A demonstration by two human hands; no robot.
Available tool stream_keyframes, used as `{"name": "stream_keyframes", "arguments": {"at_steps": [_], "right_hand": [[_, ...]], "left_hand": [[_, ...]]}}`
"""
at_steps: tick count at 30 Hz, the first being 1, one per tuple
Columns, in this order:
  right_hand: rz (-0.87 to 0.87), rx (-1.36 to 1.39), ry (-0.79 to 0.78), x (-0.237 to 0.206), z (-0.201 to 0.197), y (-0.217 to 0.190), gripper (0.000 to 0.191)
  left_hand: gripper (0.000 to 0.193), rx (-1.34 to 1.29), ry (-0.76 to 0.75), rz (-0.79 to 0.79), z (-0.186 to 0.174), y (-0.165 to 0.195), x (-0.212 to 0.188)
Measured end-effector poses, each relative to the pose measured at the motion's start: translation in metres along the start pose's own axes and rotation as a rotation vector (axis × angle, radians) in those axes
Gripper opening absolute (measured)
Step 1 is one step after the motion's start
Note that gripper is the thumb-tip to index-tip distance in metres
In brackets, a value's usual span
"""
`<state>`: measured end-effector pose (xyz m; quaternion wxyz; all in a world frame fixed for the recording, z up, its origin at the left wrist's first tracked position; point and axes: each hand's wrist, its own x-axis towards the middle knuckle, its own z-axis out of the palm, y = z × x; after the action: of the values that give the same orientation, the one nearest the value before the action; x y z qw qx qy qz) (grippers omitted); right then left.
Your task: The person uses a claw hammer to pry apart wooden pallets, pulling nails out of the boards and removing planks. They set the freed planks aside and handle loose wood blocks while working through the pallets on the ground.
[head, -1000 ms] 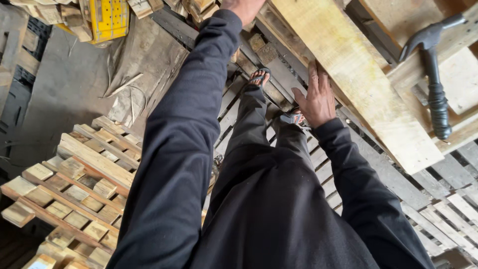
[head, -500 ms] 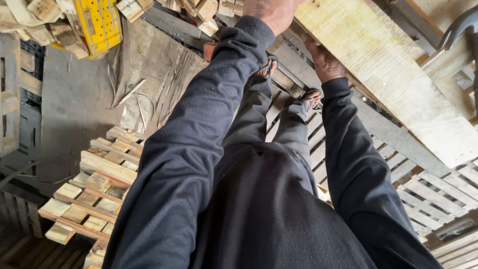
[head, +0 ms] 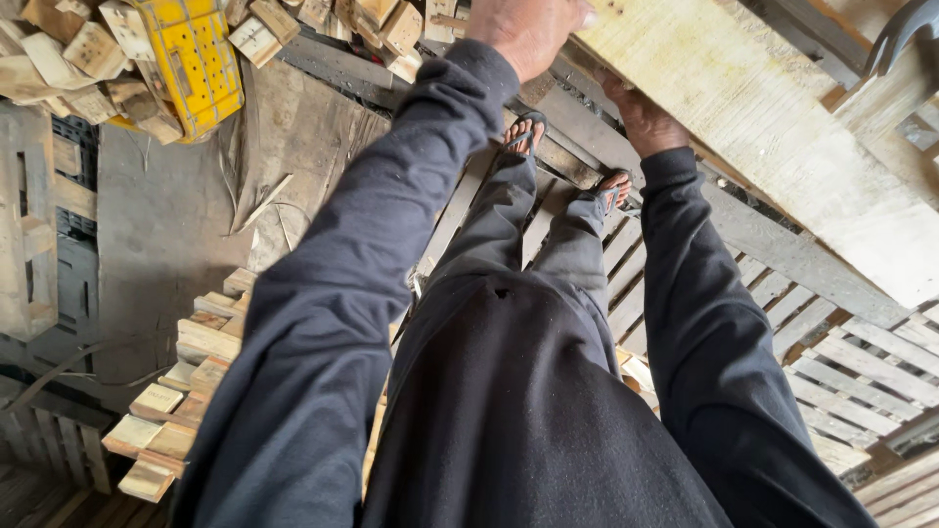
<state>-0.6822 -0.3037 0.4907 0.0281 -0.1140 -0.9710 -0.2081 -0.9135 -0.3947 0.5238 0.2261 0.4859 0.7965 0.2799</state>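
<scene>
Plank (head: 773, 117) lies above pallets (head: 831, 362), crate (head: 196, 59) left.

Workshop floor, dark grey concrete (head: 147, 244), dusty, under soft daylight. Slatted wooden pallets (head: 841, 362) cover the right side, a smaller pale pallet (head: 186, 391) lies lower left, and a grey pallet (head: 29, 225) stands at the left edge. Along the top: a heap of wood offcut blocks (head: 323, 24) and a yellow plastic crate (head: 191, 59).

right hand (head: 646, 117) | moved under plank (head: 773, 127) | now gripping edge
</scene>
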Motion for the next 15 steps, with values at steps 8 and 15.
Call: {"name": "stream_keyframes", "arguments": {"at_steps": [8, 15], "right_hand": [[0.217, 0.567, 0.025, -0.003, 0.003, -0.008, 0.037], [0.077, 0.052, 0.010, -0.014, 0.028, -0.012, 0.033]], "left_hand": [[0.032, -0.197, -0.027, -0.106, -0.015, 0.012, -0.009], [0.031, -0.104, -0.014, 0.141, -0.032, 0.009, -0.018]]}}
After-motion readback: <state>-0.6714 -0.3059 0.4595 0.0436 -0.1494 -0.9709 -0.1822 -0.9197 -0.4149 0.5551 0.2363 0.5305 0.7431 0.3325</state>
